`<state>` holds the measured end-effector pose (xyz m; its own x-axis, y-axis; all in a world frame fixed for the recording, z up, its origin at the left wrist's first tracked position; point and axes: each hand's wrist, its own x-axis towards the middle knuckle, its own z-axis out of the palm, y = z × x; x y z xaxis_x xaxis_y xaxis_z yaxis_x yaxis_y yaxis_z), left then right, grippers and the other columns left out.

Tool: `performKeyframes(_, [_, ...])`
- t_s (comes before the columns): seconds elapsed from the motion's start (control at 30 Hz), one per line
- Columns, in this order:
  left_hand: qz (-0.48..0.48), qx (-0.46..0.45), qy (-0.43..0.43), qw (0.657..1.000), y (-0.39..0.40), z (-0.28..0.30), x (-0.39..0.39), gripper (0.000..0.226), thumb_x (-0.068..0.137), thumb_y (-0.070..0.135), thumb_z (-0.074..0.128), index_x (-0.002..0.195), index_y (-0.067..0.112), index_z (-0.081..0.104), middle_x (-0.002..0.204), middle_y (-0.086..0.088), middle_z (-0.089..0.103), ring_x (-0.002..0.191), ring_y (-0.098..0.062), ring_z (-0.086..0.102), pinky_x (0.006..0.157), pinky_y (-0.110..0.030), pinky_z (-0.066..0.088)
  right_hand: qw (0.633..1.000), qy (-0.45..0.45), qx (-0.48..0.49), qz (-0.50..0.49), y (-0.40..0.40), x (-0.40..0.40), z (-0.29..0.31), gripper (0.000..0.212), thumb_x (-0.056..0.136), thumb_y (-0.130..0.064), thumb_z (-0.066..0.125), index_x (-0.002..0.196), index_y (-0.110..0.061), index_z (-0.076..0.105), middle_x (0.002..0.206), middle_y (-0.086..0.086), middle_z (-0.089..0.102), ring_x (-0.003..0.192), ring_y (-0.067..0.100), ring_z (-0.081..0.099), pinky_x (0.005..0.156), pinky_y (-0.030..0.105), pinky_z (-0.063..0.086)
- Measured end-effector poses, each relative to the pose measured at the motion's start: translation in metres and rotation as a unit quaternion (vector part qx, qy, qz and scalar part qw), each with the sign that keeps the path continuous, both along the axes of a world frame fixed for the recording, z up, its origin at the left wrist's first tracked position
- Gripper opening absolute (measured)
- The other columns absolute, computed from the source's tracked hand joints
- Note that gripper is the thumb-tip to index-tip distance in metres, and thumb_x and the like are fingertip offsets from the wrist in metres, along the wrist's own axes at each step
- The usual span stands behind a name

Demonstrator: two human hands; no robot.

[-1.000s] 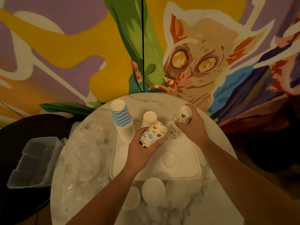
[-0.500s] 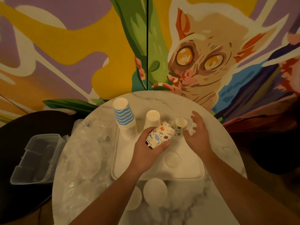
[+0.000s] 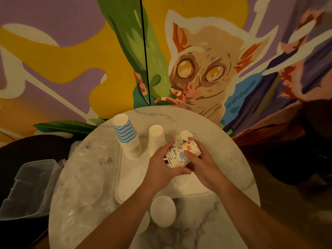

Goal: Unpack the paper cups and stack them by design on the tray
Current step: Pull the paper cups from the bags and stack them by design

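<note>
A short stack of patterned paper cups lies on its side above the white tray. My left hand grips its lower end. My right hand grips its upper end, thumb on top. On the tray stand a tall blue-striped stack, a plain white stack and a patterned stack, partly hidden behind my hands.
Two upside-down white cups stand on the round marble table just in front of the tray. Crumpled clear plastic wrap covers the table's left side. A clear plastic box sits off the table at left. A painted wall rises behind.
My right hand let go of the patterned stack on the tray and came over to take hold of the cups in my left hand. The head camera tilted slightly.
</note>
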<state>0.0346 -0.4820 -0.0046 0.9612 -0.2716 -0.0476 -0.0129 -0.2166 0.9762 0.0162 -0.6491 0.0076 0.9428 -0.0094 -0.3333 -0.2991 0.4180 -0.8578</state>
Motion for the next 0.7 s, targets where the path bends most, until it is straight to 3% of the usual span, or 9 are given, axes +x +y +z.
performKeyframes(0.2, [-0.013,0.029,-0.022,0.999,0.003,0.006,-0.002,0.114,0.047,0.069,0.089,0.145,0.028,0.046,0.131,0.014,0.056,0.119,-0.005,0.059,0.1,-0.034,0.055,1.0,0.013,0.021,-0.013,-0.004,-0.003,0.002,0.051,0.091,-0.016,0.065,0.138,-0.029,0.051,0.131,0.013,0.065,0.115,0.034,0.066,0.082,0.048,0.058])
performKeyframes(0.37, [-0.018,0.01,-0.004,1.0,0.006,0.01,-0.002,0.105,0.054,0.047,0.091,0.145,0.029,0.042,0.126,0.023,0.056,0.114,0.008,0.059,0.094,-0.018,0.053,0.999,0.003,0.025,-0.026,-0.002,0.0,0.001,0.058,0.085,-0.018,0.069,0.139,-0.023,0.051,0.13,0.013,0.066,0.116,0.035,0.066,0.086,0.049,0.058])
performKeyframes(0.47, [0.014,0.005,0.011,1.0,0.009,0.003,0.003,0.098,0.057,0.043,0.094,0.141,0.033,0.045,0.127,0.015,0.059,0.114,0.0,0.062,0.093,-0.021,0.054,0.997,0.01,0.04,-0.058,-0.011,0.008,-0.001,0.046,0.094,-0.012,0.061,0.139,-0.017,0.051,0.13,0.015,0.066,0.115,0.034,0.066,0.086,0.049,0.059])
performKeyframes(0.6, [0.053,0.01,0.032,0.998,0.015,-0.004,0.008,0.066,0.069,0.033,0.092,0.125,0.029,0.057,0.116,0.009,0.069,0.099,-0.001,0.068,0.082,-0.024,0.057,0.994,0.007,0.037,-0.107,-0.03,0.026,-0.002,0.041,0.099,-0.011,0.056,0.139,-0.015,0.049,0.13,0.014,0.066,0.112,0.03,0.068,0.08,0.043,0.061])
performKeyframes(0.7, [0.082,-0.004,0.041,0.996,0.014,-0.005,0.01,0.054,0.076,0.032,0.088,0.122,0.025,0.06,0.109,0.01,0.072,0.094,-0.001,0.07,0.077,-0.019,0.056,0.993,0.004,0.024,-0.116,-0.043,0.045,-0.002,0.045,0.099,-0.013,0.058,0.143,-0.015,0.047,0.131,0.013,0.065,0.113,0.03,0.068,0.083,0.044,0.06])
